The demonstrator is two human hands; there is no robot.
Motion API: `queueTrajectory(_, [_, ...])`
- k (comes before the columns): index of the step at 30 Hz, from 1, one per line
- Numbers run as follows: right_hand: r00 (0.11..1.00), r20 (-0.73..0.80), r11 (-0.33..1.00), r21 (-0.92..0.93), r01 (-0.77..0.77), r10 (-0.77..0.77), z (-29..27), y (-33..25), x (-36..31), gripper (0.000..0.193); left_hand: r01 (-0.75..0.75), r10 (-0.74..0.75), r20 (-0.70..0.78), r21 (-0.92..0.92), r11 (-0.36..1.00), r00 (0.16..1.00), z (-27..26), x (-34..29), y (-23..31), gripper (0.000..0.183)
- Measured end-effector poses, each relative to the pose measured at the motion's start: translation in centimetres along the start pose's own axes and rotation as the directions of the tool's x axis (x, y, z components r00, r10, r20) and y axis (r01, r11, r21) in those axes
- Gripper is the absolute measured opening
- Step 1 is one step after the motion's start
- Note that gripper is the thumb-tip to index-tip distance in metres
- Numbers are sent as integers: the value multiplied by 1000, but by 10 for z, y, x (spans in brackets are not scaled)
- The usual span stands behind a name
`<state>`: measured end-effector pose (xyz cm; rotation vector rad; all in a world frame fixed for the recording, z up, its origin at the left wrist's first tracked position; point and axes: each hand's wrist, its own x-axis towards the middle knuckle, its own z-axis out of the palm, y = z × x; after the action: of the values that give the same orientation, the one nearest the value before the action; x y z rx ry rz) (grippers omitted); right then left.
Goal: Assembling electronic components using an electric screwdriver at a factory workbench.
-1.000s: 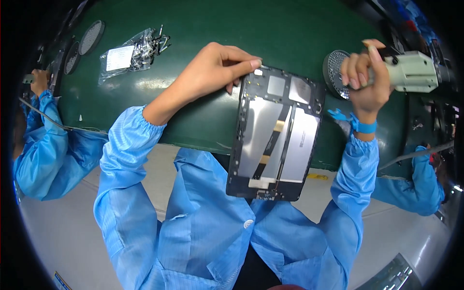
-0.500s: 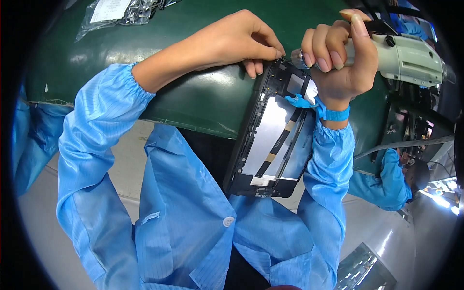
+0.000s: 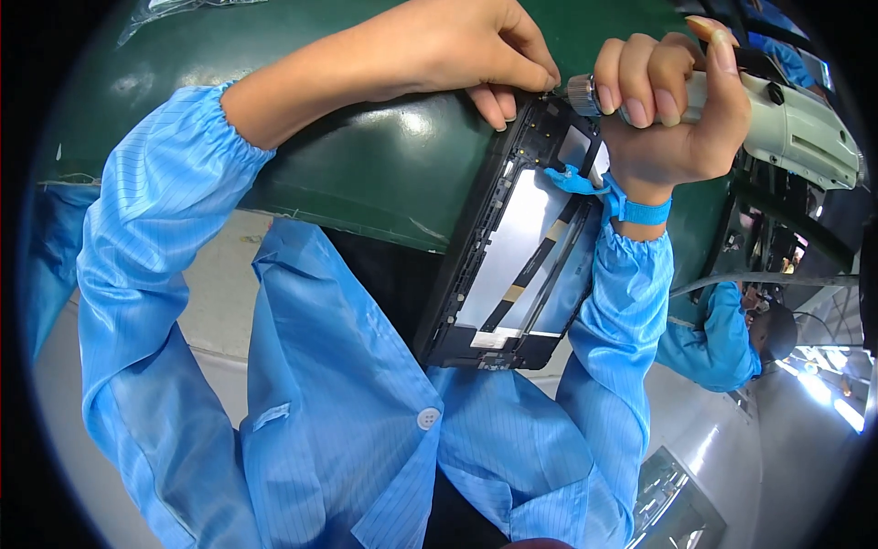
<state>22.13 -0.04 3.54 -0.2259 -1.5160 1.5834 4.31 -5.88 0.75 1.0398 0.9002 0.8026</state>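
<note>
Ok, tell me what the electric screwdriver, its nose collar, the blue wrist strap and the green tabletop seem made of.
Electric screwdriver: probably hard plastic, pale green and satin, with moulded slots.
Nose collar: looks like bare metal, ridged and silvery with glints.
Wrist strap: likely woven fabric, matte blue, curving softly.
Tabletop: glossy dark green, perhaps rubber or vinyl, given blurred reflections.
</note>
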Motion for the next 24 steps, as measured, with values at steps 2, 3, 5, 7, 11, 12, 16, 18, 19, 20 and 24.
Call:
queueTrajectory(2, [1000,2,1000,10,-7,7,0,1,0,37,12,-12,0,-2,1000,1000,1,1,-8,25])
queueTrajectory(3, [1000,5,1000,20,-9,9,0,1,0,37,-99,106,-71,95,991,992,4,4,-19,25])
queueTrajectory(5, [1000,2,1000,17,-11,11,-2,3,-1,37,-200,227,-129,191,961,965,7,2,-15,26])
queueTrajectory(7, [1000,2,1000,13,-12,12,-4,4,-1,37,1,-1,-10,20,1000,1000,1,1,-1,25])
queueTrajectory(11, [1000,-14,997,-78,-18,17,-9,3,-1,36,-20,20,-1,16,1000,1000,0,-1,-1,25])
queueTrajectory(12, [1000,4,993,-118,-23,24,-10,3,0,36,-26,26,6,19,999,1000,0,-1,-1,25])
queueTrajectory(16, [999,-49,998,-55,-19,17,-5,3,-1,37,-23,23,19,-7,1000,1000,0,0,-2,26])
queueTrajectory(18, [999,-43,997,-76,-14,11,-5,2,-1,37,-51,51,28,-13,999,998,0,3,-7,26])
queueTrajectory(19, [999,-43,997,-77,-16,12,-5,1,-1,37,-76,77,39,-18,997,996,1,2,-7,26])
queueTrajectory(20, [999,-39,996,-85,-18,15,-5,1,-2,36,-76,77,39,-20,997,996,2,2,-5,26])
queueTrajectory(24, [998,-55,997,-67,-24,21,1,2,-3,37,-48,48,13,10,999,999,2,-2,-2,26])
